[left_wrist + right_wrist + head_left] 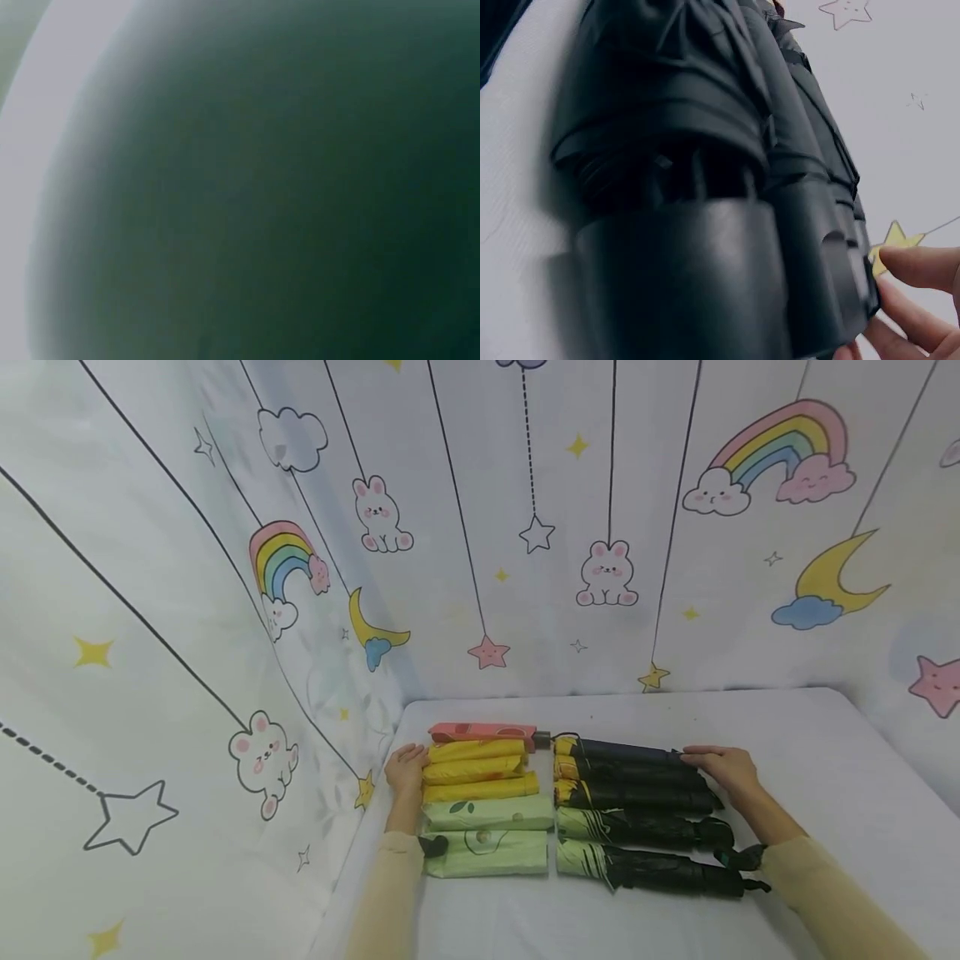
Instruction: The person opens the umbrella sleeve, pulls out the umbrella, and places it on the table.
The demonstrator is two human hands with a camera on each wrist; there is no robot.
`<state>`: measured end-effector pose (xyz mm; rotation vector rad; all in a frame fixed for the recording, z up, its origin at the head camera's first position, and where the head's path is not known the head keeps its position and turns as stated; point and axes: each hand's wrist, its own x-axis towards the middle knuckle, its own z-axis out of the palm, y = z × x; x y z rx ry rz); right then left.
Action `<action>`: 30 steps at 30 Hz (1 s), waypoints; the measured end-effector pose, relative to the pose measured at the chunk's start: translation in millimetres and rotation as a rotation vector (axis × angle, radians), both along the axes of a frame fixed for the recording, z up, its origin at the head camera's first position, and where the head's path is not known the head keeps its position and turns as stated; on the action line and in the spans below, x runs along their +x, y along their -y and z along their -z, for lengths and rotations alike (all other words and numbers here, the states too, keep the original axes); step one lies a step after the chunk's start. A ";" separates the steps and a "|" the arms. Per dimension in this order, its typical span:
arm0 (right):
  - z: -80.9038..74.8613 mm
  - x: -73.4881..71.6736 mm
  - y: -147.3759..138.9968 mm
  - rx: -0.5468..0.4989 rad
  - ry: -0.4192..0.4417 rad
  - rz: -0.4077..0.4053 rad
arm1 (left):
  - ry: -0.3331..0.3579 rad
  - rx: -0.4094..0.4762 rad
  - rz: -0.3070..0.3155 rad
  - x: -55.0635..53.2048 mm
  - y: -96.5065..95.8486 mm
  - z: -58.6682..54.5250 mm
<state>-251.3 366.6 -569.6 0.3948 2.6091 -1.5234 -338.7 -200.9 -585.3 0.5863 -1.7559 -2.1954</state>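
Two columns of compact umbrellas and printed fabric rolls lie side by side in the head view. On the left are a red umbrella (480, 732) with a dark handle, several yellow rolls (476, 768) and two light green rolls (487, 853) with avocado prints. The right column holds black folded umbrellas (637, 770) with yellow or green ends. My left hand (405, 767) rests at the outer ends of the yellow rolls. With fingers extended, my right hand (726, 767) touches the handle end of the farthest black umbrella. Black handles (686, 277) fill the right wrist view, fingers (911, 311) beside the far one.
A white-covered table (480, 918) carries both columns, its far edge meeting a white curtain (450, 585) printed with bunnies, stars and rainbows. Another curtain side runs along the left. In the left wrist view, a dark blurred surface (262, 187) blocks nearly everything.
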 end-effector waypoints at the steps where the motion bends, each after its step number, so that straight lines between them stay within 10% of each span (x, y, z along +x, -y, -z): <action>1: -1.9 -1.3 1.8 0.004 0.002 0.003 | -0.001 0.001 0.001 0.2 0.5 -0.3; 17: -27.0 -29.2 47.3 0.115 -0.177 0.074 | -0.035 -0.099 -0.005 -6.3 1.1 -15.8; 30: -26.1 -71.3 101.5 0.193 -0.196 -0.107 | 0.077 -0.264 0.090 -34.5 -0.5 -24.3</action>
